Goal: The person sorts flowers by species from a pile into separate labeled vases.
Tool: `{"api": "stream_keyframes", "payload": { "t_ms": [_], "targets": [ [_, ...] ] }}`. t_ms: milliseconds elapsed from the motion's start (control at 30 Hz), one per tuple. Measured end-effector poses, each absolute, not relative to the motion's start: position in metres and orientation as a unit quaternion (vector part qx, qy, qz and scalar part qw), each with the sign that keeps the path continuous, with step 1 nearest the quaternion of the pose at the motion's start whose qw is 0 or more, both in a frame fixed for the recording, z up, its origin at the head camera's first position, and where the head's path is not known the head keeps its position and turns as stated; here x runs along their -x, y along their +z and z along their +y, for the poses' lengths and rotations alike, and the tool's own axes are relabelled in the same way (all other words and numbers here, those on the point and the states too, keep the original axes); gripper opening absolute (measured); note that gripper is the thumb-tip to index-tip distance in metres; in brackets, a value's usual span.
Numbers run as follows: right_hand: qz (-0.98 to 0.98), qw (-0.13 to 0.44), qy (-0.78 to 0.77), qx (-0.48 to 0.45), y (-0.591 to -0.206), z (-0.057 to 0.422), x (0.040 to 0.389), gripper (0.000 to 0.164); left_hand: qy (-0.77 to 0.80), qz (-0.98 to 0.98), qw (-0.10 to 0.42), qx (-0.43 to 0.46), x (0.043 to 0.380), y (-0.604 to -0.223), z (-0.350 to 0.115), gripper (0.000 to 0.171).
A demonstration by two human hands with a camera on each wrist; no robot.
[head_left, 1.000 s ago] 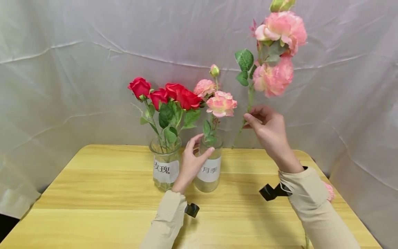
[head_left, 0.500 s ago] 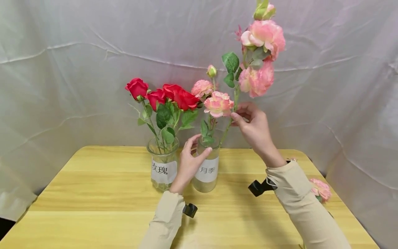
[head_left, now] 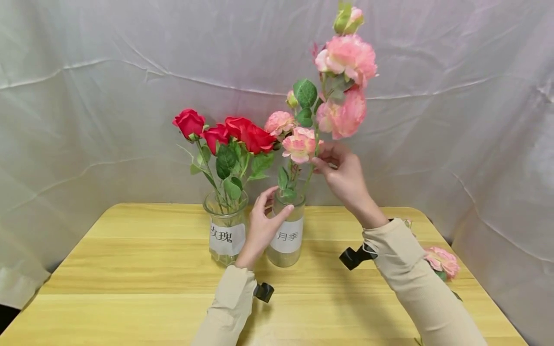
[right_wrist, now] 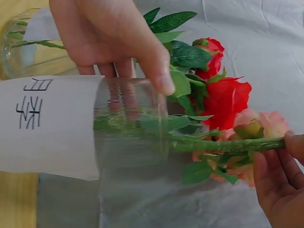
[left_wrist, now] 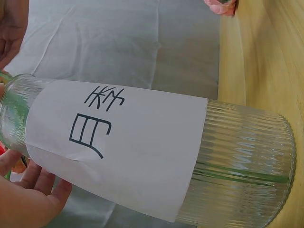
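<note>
My left hand holds the upper part of a ribbed glass vase, thumb in front and fingers behind. A white label with black characters is wrapped round the vase. Pink flowers with a green bud stand in it. Above and right of its mouth, my right hand pinches the green stem of a tall pink flower, which has two big blooms and a bud on top. The stem's lower end meets the vase rim; I cannot tell how far inside it is.
Close on the left stands a second glass vase, labelled too, with several red roses. Another pink flower lies on the wooden table at the right, partly behind the right sleeve. A grey cloth hangs behind.
My right hand has moved left and brought the tall pink flower from beside the vase to its mouth, stem end at the rim. My left hand keeps its hold on the vase.
</note>
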State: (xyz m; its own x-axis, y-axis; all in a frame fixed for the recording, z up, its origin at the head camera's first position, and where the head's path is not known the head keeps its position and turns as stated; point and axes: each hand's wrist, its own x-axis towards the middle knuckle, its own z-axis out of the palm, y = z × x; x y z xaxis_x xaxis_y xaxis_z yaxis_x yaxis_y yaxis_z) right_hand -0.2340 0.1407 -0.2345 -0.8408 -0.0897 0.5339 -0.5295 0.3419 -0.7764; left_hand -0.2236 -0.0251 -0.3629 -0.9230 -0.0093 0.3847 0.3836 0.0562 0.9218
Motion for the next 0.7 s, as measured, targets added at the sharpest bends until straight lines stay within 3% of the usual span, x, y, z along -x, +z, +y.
{"api": "stream_keyframes", "payload": {
  "t_ms": [233, 700],
  "targets": [
    [-0.823, 0.192, 0.503, -0.182, -0.247, 0.143, 0.238, 0.011, -0.672, -0.714, 0.148, 0.129, 0.225, -0.363, -0.025, 0.056],
    [-0.823, 0.099, 0.532, -0.171, -0.268, 0.148, 0.244, 0.014, -0.681, -0.708, 0.139, 0.128, 0.224, -0.362, -0.025, 0.058]
  ]
}}
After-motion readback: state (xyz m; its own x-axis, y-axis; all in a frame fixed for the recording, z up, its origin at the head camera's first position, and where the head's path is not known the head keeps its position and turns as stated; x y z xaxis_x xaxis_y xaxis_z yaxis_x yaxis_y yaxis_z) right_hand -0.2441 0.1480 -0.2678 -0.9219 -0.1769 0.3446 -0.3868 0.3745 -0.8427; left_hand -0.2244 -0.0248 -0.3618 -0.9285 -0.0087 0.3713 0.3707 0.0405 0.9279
